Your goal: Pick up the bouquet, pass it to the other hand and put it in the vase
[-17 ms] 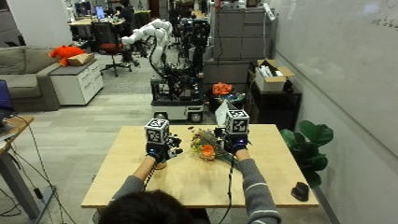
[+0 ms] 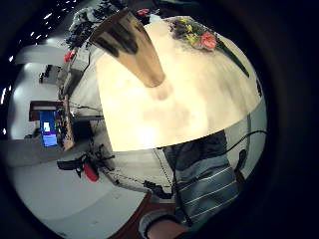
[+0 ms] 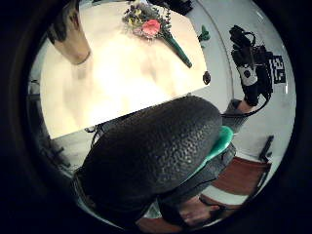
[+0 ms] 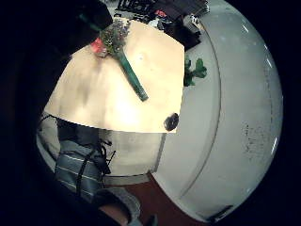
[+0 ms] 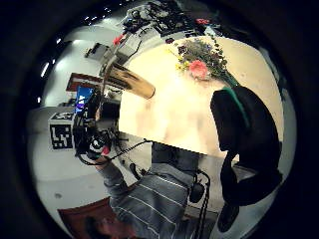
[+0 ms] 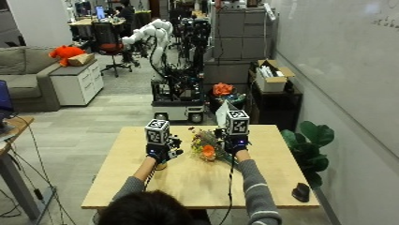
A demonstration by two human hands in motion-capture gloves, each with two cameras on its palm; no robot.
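Fingers of my left hand (image 6: 159,153) and right hand (image 6: 235,144) stay hidden, so I cannot tell their state. Only palm views show the vase (image 2: 130,46) standing clear; the bouquet (image 6: 208,149) lies on the table (image 6: 274,178) between my hands.

A small black object (image 6: 301,191) sits near the wooden table's (image 6: 268,187) right front corner.
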